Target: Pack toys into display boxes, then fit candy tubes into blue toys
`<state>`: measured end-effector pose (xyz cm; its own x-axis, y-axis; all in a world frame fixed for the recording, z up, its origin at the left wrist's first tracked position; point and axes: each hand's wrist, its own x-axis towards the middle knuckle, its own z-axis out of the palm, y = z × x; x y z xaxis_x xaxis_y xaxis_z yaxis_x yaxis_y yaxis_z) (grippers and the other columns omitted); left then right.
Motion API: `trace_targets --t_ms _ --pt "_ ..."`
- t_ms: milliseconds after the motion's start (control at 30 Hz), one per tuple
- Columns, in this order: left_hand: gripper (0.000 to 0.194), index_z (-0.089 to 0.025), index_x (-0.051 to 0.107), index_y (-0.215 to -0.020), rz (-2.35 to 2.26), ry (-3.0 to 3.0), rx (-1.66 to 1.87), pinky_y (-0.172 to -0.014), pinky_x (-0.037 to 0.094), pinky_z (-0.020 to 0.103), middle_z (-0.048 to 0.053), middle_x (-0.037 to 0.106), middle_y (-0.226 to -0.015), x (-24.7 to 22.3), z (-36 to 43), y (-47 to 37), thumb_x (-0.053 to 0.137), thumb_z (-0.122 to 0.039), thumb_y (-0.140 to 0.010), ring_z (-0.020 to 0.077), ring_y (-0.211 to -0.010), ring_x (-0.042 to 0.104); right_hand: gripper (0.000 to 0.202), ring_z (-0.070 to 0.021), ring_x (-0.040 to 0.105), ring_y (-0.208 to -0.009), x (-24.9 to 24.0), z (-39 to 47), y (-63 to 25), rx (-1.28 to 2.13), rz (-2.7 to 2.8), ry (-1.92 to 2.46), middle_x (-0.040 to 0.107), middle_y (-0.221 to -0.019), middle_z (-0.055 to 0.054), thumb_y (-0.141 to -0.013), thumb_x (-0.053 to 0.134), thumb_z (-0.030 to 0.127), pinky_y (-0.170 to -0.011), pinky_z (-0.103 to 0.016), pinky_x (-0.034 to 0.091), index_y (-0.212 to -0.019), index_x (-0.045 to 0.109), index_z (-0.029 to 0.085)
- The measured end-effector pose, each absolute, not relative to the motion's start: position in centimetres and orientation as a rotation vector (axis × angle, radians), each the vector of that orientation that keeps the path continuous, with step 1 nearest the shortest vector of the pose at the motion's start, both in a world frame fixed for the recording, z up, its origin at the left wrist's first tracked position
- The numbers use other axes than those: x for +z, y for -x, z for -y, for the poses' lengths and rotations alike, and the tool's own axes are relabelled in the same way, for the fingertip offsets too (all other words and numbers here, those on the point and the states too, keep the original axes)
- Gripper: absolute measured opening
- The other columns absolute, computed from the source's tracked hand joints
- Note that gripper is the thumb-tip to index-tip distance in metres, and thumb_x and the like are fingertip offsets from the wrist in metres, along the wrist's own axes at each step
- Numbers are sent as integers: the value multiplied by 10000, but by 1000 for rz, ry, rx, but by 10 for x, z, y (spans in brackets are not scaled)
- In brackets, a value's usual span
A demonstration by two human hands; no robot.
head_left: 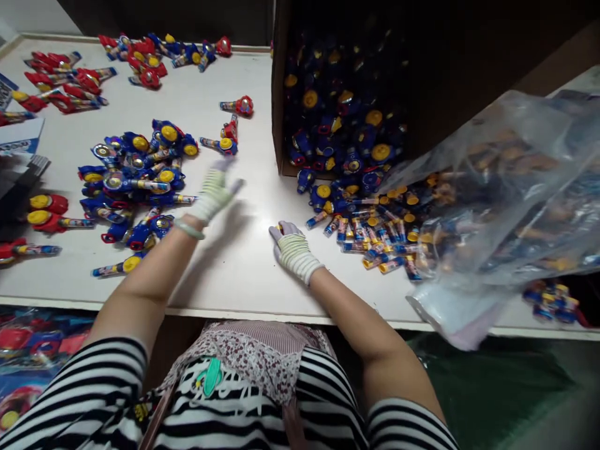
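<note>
My left hand point(215, 190), in a striped glove, is raised over the white table with its fingers spread and nothing in them. Just beyond it lies a blue toy point(226, 145) with a yellow disc and a clear tube attached; a red toy point(244, 106) of the same kind sits farther back. To its left is a heap of blue toys point(138, 162). My right hand point(294, 250), gloved too, rests low over the table with fingers curled in. A bit of yellow shows at its fingertips, but most of what it holds is hidden. Small labelled tubes point(370, 234) are piled to its right.
A cardboard box point(277, 94) lies open toward me, blue toys point(347, 131) spilling from it. A clear plastic bag point(510, 206) of small tubes covers the right side. Red toys point(70, 81) are grouped at back left, papers point(21, 137) at the left edge.
</note>
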<state>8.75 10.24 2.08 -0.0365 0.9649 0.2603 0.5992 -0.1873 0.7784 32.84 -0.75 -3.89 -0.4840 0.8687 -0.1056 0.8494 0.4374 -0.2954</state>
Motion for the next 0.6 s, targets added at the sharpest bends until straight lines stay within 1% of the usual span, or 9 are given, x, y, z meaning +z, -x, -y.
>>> trace_targets --t_ms 33,67,133,233,333,433,467,533,600 --pt "599 -144 572 -1243 -1557 -1830 1032 -1098 438 511 99 639 -1204 10 -117 -127 820 -210 -703 268 -1114 579 601 -345 396 -1362 -42 13 -343 482 2622 1536 436 -1507 -207 -859 532 195 -1113 -484 340 -1455 490 138" --pt "607 -138 583 -1258 -1464 -1853 958 -1074 467 471 109 649 -1209 -1 -134 -165 818 -210 -703 268 -1116 596 647 -339 373 -1391 -45 19 -360 479 2619 1532 436 -1515 -209 -840 524 159 -1136 -482 325 -1481 454 114" --pt "614 -92 562 -1308 -1382 -1863 847 -1136 396 486 189 577 -1350 -15 -166 -227 779 -223 -749 326 -1267 536 667 -341 368 -1406 -48 30 -393 440 2558 1608 475 -1484 -229 -832 512 146 -1148 -497 325 -1489 428 64" --pt "616 -63 559 -1278 -1455 -1748 758 -1175 317 525 252 514 -1409 -24 -197 -277 792 -218 -729 393 -1357 454 545 -345 437 -1357 -51 46 -434 341 2453 1749 554 -1396 -236 -889 458 180 -1123 -510 371 -1417 513 56" --pt "630 -77 553 -1207 -1478 -1605 756 -1131 373 520 247 590 -1285 -28 -195 -278 832 -158 -648 386 -1262 534 521 -348 477 -1312 -53 61 -456 245 2384 1832 582 -1349 -236 -924 447 238 -1096 -509 409 -1405 521 55" --pt "639 -124 528 -1128 -1503 -1352 902 -1028 475 510 151 654 -1069 -32 -167 -249 859 -149 -583 324 -1073 627 589 -398 414 -1352 -54 75 -462 92 2244 1976 528 -1399 -267 -894 549 360 -1097 -569 380 -1384 524 35" --pt "621 -138 515 -1113 -1505 -1275 932 -976 512 502 118 655 -1012 -33 -153 -236 852 -166 -593 297 -1004 646 565 -410 394 -1362 -54 78 -463 61 2205 2024 515 -1410 -267 -885 568 378 -1099 -583 367 -1340 563 44" --pt "611 -158 485 -1143 -1421 -1158 954 -860 568 471 74 653 -953 -30 -122 -211 821 -207 -635 249 -877 674 454 -404 398 -1353 -52 84 -465 66 2164 2098 517 -1409 -244 -894 561 349 -1091 -580 361 -1259 634 89" --pt "626 -166 467 -1211 -1196 -1063 950 -776 590 423 60 665 -934 -25 -90 -193 792 -256 -683 217 -783 693 439 -391 405 -1341 -48 89 -468 104 2132 2150 500 -1427 -217 -904 559 339 -1081 -570 361 -1288 639 142"
